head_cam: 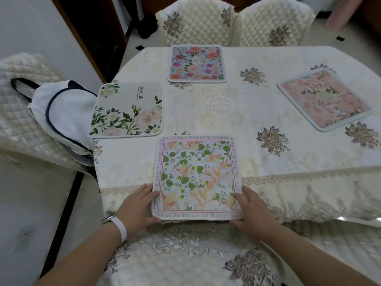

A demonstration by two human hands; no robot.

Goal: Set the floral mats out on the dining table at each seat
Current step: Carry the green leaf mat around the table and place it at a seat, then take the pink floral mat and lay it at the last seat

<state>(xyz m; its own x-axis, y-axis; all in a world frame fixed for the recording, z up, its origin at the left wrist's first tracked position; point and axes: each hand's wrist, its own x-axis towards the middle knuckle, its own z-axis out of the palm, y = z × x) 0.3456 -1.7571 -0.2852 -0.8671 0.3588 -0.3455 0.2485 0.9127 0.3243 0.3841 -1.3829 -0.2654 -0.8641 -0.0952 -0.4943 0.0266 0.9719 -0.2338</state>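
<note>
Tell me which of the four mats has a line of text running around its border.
The near mat between both hands, with green leaves and peach flowers. The other three show no text around their borders.

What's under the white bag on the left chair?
The white bag lies on the quilted chair; a grey-edged flat thing peeks from beneath it. The rest is covered.

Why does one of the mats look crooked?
The pink mat on the right sits turned at an angle to the table edge, while the other three lie roughly square. The nearest mat also hangs slightly over the table edge, with the left hand and right hand at its corners.
</note>
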